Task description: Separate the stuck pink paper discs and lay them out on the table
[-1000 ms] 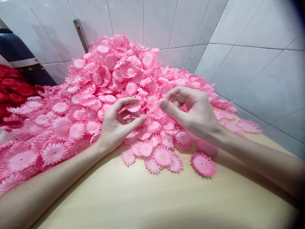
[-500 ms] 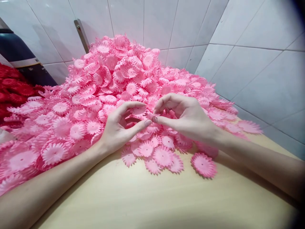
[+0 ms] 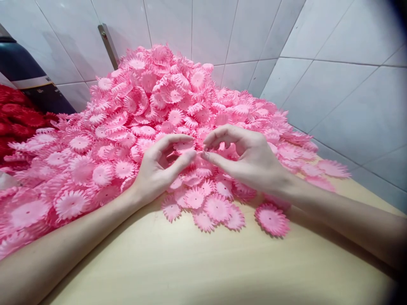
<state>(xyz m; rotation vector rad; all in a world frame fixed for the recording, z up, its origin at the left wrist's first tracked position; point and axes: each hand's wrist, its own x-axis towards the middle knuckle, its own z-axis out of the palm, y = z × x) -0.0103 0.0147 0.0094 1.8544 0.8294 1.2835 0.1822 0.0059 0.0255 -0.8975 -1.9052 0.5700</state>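
Observation:
Over the front of a large heap of pink petal discs [image 3: 174, 96], my two hands face each other with their fingertips almost meeting. My left hand [image 3: 163, 165] is curled, with a fringed pink petal disc [image 3: 183, 145] between its thumb and forefinger. Thumb and forefinger of my right hand [image 3: 246, 154] come together in a pinch beside the left thumb tip. What the right fingers hold blends into the pink behind and cannot be made out. Several loose discs [image 3: 218, 206] lie below the hands, and a darker pink one [image 3: 271, 219] sits apart to the right.
Red petal pieces [image 3: 19, 114] are piled at the far left beside a dark bottle-shaped container [image 3: 30, 72]. A metal strip [image 3: 108, 46] leans by the tiled wall [image 3: 210, 29], behind the heap. The pale wooden table [image 3: 190, 262] reaches toward me.
The fingertips have shifted slightly; my left thumb has lifted a little and the right fingertips have moved slightly left. The pink piece seen between the hands is now harder to see.

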